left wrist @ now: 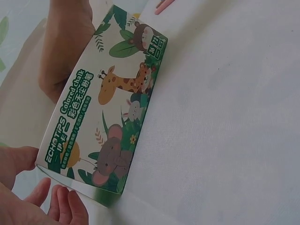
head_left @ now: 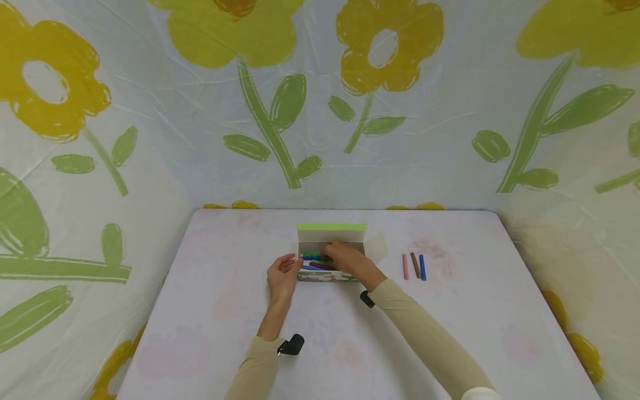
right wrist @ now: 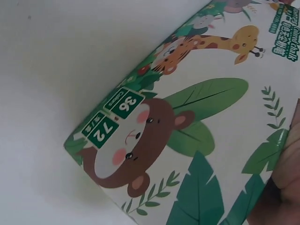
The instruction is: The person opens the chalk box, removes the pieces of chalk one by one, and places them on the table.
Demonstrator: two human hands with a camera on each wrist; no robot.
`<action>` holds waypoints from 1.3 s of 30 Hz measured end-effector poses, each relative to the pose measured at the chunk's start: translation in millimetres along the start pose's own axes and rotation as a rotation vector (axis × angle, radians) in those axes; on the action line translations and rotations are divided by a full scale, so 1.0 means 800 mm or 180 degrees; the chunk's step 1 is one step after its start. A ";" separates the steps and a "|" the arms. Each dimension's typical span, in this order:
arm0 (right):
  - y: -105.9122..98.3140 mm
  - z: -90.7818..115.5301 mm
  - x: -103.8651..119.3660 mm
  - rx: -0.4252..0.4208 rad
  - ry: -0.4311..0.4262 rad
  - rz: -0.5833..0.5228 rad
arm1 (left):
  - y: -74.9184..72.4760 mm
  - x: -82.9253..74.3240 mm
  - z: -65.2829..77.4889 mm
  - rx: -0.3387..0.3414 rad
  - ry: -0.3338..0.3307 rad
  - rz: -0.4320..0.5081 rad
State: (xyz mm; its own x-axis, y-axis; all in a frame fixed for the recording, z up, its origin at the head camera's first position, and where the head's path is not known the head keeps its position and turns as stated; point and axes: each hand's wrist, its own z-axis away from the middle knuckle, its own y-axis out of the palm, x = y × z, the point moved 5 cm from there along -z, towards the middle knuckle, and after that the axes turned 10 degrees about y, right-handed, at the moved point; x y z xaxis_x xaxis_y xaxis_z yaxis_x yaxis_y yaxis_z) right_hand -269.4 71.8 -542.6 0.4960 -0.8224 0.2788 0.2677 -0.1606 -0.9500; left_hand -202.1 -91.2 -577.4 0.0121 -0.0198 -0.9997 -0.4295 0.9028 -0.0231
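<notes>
An opened box of colored chalk (head_left: 325, 276) stands on the table, its animal-printed front (left wrist: 117, 108) facing the person. Several chalk sticks (head_left: 314, 267) lie inside, among them blue, green and dark purple ones. My right hand (head_left: 345, 258) reaches down into the box from the right. Its fingertips are hidden behind the front wall, so I cannot tell what they hold. At the box's left end is my left hand (head_left: 282, 278). The thumb touches the upper front corner, while the other fingers lie loosely bent outside the end wall.
Right of the box, a pink chalk stick (head_left: 405, 266), a brown one (head_left: 415, 265) and a blue one (head_left: 423, 267) lie side by side. The raised lid (head_left: 332, 232) stands at the back, and a pale flap (head_left: 376, 247) sticks out rightward. Flower-printed cloth (head_left: 320, 166) hangs behind the table (head_left: 225, 344).
</notes>
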 end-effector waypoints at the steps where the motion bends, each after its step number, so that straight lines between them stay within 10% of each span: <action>1: 0.000 0.000 0.001 -0.0036 -0.0066 0.0056 | 0.000 0.000 0.000 0.0008 -0.0002 -0.0002; 18: 0.001 -0.003 0.002 -0.0060 -0.0215 0.0097 | -0.001 -0.003 -0.001 -0.0055 0.0021 -0.0053; 28: -0.028 0.017 0.004 -0.0214 -0.0303 -0.0572 | -0.010 -0.015 0.009 -0.0315 0.0254 -0.0369; 34: -0.048 0.048 -0.007 -0.0232 -0.0272 -0.1167 | -0.018 -0.012 0.033 -0.0507 -0.0149 -0.0050; 39: -0.064 0.074 -0.024 -0.0415 -0.0241 -0.1590 | -0.008 0.003 0.043 0.0088 -0.0645 0.0187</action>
State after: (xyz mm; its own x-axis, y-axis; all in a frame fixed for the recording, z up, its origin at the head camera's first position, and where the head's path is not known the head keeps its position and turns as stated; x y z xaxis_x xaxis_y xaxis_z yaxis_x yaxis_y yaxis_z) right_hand -244.0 128.3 -491.1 0.3937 -0.5870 0.7074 0.3842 -0.5941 -0.7067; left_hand -168.2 -82.2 -579.8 0.1702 0.1175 -0.9784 -0.4099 0.9113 0.0382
